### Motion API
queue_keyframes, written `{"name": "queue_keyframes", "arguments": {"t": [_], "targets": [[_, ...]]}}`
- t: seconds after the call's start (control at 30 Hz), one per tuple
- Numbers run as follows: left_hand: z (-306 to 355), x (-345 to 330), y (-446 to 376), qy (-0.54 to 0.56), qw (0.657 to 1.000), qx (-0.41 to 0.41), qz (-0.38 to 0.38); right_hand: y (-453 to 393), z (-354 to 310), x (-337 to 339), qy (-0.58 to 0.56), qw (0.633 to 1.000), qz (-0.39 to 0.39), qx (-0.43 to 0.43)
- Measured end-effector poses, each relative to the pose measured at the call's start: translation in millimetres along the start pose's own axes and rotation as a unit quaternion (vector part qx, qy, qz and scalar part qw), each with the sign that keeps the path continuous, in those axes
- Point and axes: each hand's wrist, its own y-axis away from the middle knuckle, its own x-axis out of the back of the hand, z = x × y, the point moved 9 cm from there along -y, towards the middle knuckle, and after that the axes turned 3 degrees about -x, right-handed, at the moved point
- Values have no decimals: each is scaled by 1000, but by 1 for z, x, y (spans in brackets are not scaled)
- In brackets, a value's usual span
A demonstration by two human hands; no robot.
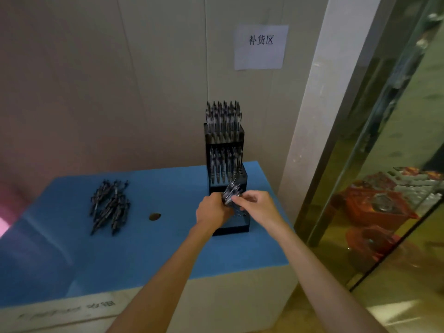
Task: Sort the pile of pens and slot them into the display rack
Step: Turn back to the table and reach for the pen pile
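Your left hand [211, 210] grips pen bundle [230, 193] before rack [225, 164]; right hand [254, 203] seemingly pinches one pen. Loose pile [109, 205] at nine o'clock.

The stepped display rack [225, 164] stands at the back right of the worktop [156, 248], close to the wall. A loose pile of pens [110, 206] lies on the worktop well to the left of it. Between them is a small hole [154, 216]. Both hands meet just before the rack's lowest step, the left hand [212, 210] holding a bundle of pens [230, 193], the right hand [255, 204] touching it. A paper sign [260, 46] hangs on the wall above the rack.
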Motion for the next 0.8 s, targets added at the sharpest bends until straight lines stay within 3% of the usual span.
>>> {"name": "queue_keyframes", "arguments": {"t": [0.4,0.63,0.8], "targets": [[-12,13,-72,16,999,27,10,-79,-7,-20,-64,997,-28,-21],[-26,21,-91,80,995,52,11,-120,-5,1,-146,986,53,-53],[-47,31,-95,104,991,72,47,-154,-23,52,-112,986,124,7]]}}
